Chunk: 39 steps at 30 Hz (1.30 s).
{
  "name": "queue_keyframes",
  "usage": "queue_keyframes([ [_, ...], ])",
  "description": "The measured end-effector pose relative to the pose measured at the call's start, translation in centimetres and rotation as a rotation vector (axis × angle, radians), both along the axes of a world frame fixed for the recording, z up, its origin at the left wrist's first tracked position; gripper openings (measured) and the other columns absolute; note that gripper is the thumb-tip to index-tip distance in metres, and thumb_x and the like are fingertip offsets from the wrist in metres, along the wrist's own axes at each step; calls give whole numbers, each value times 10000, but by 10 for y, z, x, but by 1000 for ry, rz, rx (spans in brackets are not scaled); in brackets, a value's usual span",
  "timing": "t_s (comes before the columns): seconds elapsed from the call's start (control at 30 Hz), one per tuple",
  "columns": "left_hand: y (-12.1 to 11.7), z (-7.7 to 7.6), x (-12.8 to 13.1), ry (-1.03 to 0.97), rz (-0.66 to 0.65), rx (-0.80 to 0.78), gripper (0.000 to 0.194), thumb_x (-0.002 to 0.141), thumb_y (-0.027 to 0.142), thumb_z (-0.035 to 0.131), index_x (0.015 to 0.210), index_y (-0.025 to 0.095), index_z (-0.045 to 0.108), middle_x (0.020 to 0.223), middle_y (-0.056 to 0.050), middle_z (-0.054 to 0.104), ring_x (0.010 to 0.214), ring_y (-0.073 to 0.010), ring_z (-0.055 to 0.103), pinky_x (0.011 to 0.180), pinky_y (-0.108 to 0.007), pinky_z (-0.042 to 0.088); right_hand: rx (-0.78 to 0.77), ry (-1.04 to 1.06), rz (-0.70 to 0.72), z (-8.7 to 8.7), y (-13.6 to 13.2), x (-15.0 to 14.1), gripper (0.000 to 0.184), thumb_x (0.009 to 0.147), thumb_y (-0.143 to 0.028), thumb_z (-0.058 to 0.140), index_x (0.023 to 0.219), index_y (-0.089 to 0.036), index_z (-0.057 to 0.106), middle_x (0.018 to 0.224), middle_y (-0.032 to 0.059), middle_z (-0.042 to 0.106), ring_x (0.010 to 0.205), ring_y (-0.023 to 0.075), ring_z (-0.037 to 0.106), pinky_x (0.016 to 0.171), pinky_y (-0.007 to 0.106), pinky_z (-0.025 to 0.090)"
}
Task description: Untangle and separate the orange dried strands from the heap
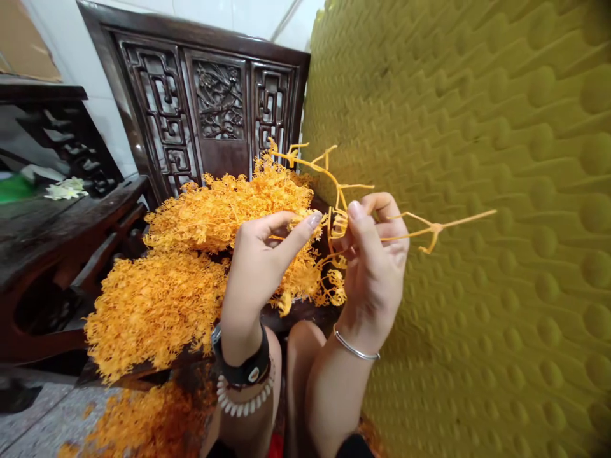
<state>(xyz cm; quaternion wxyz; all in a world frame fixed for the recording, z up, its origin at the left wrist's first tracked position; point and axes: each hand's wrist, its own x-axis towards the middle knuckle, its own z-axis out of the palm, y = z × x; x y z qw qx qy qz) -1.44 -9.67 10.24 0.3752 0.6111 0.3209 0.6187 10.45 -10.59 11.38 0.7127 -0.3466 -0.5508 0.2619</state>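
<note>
Orange plastic branching stems (pixel 326 169) stick out of my right hand (pixel 375 254), whose thumb and fingers are closed round them. One stem points up and left, another stretches out to the right. My left hand (pixel 267 261) pinches a small orange plastic flower piece (pixel 310 224) between thumb and forefinger, right beside the ribbed part of the stem (pixel 338 222) at my right fingertips. Whether the two pieces are joined cannot be made out. Behind and below both hands lie heaps of similar orange pieces (pixel 162 305).
The heaps rest on a dark carved wooden bench (pixel 222 156). A yellow-green textured mat (pixel 477 159) stands upright along the right. At left is a dark wooden table (pixel 28 248) with a white flower (pixel 67 189) on it. More orange pieces (pixel 153 420) lie on the floor.
</note>
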Motion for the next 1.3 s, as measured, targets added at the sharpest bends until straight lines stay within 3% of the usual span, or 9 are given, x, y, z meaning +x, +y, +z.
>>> queue_keyframes([
  [0.27,9,-5,-1,-5,-43,19,255,779,426,615,701,183,616,637,11,550,598,-115,479,540,-229,410,8,-51,78,1,-1,-10,151,788,-215,617,806,-236,469,728,-46,477,555,50,440,504,193,371],
  [0.53,5,-5,0,50,90,51,439,842,475,514,546,188,364,552,35,288,513,-97,287,466,-253,262,35,-158,-35,-2,2,-9,147,794,-242,617,819,-232,473,741,-40,477,559,55,444,512,202,382],
  [0.6,4,-4,1,1,68,38,435,846,500,489,559,185,402,551,33,317,509,-92,313,444,-236,271,53,-159,-38,-3,4,-9,155,786,-243,627,815,-233,475,733,-41,471,544,52,431,487,197,368],
  [0.7,2,-2,0,-20,-8,10,354,741,469,647,614,171,504,578,35,405,519,-75,376,428,-195,307,83,-124,-14,-4,7,-9,174,758,-235,657,793,-226,487,719,-44,454,529,43,402,457,186,339],
  [0.8,0,-1,0,-60,-44,-8,289,670,393,736,643,158,570,598,31,465,534,-69,428,445,-173,353,46,-42,112,-4,9,-5,179,749,-253,664,765,-234,486,612,-65,382,456,43,324,407,189,293],
  [0.97,0,-8,1,-159,-345,32,206,703,393,713,732,192,679,675,7,620,541,-80,527,512,-192,459,106,275,320,1,7,6,177,780,-349,619,747,-261,468,456,-121,129,337,50,50,298,213,112],
  [1.1,5,-12,7,-160,-634,60,113,719,317,710,754,209,711,660,11,629,559,-88,549,516,-194,467,277,525,518,6,3,13,186,835,-355,563,770,-240,431,379,-173,70,274,17,-70,231,160,62],
  [1.23,10,-8,14,103,-858,110,132,708,289,717,687,160,698,645,1,608,581,-87,525,533,-193,448,349,811,810,7,1,25,172,878,-285,494,777,-209,377,331,-189,168,214,-18,86,227,73,145],
  [1.3,12,-5,16,191,-854,105,163,714,311,713,711,148,698,656,-4,621,588,-86,527,544,-191,441,295,882,795,8,-2,31,134,906,-251,433,796,-186,393,355,-174,161,233,-14,161,242,67,179],
])
